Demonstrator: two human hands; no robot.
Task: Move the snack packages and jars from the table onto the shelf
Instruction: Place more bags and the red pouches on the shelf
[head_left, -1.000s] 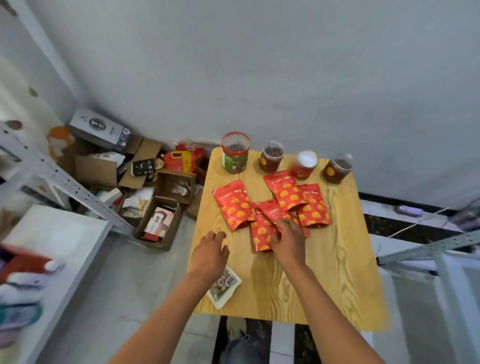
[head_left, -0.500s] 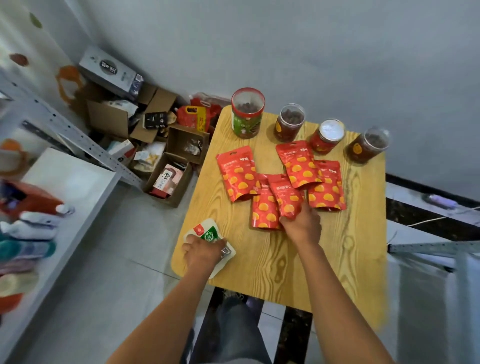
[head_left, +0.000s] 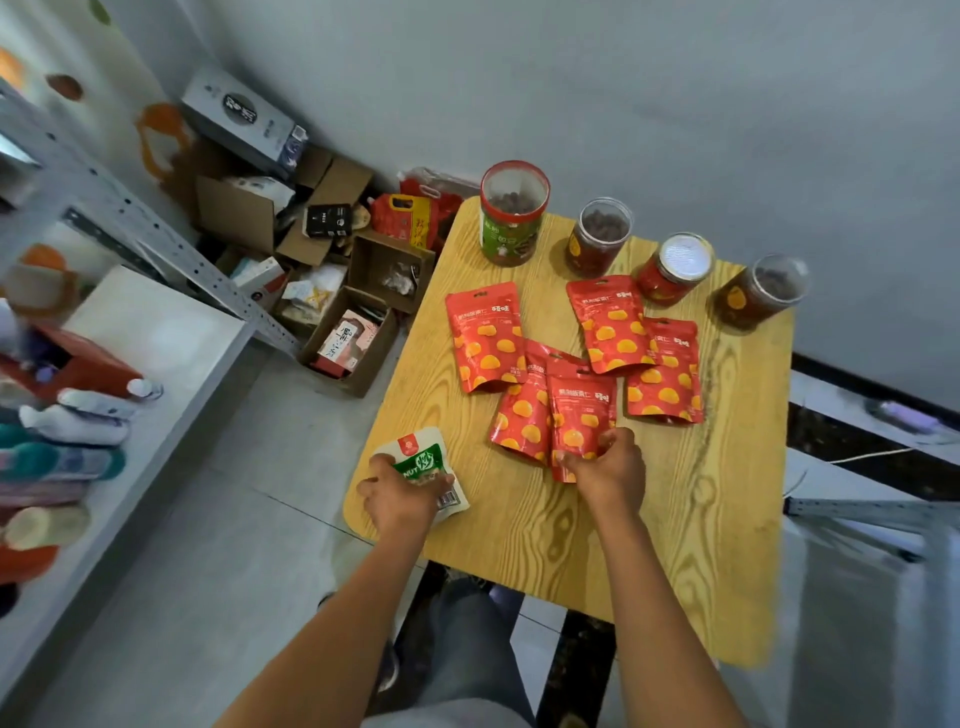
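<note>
Several red snack pouches with yellow spots lie on the wooden table (head_left: 675, 545). My right hand (head_left: 610, 470) pinches the bottom of one red pouch (head_left: 582, 410) in the middle cluster. My left hand (head_left: 402, 493) grips a white and green nut packet (head_left: 421, 457) at the table's left edge, lifted slightly. Along the far edge stand a tall green-labelled jar (head_left: 511, 215), a dark jar (head_left: 597, 239), a red jar with a white lid (head_left: 672, 267) and another dark jar (head_left: 758, 293). The white shelf (head_left: 150, 343) is on the left.
The shelf's grey metal upright (head_left: 156, 244) slants between shelf and table. Bottles and a red box (head_left: 78, 364) lie on the shelf's near part. Open cardboard boxes (head_left: 353, 332) with goods crowd the floor by the wall. A metal rack frame (head_left: 857, 512) lies right of the table.
My left hand has picked the nut packet up from the table's near left edge and turned its green face up. My right hand has closed on the red pouch's bottom edge.
</note>
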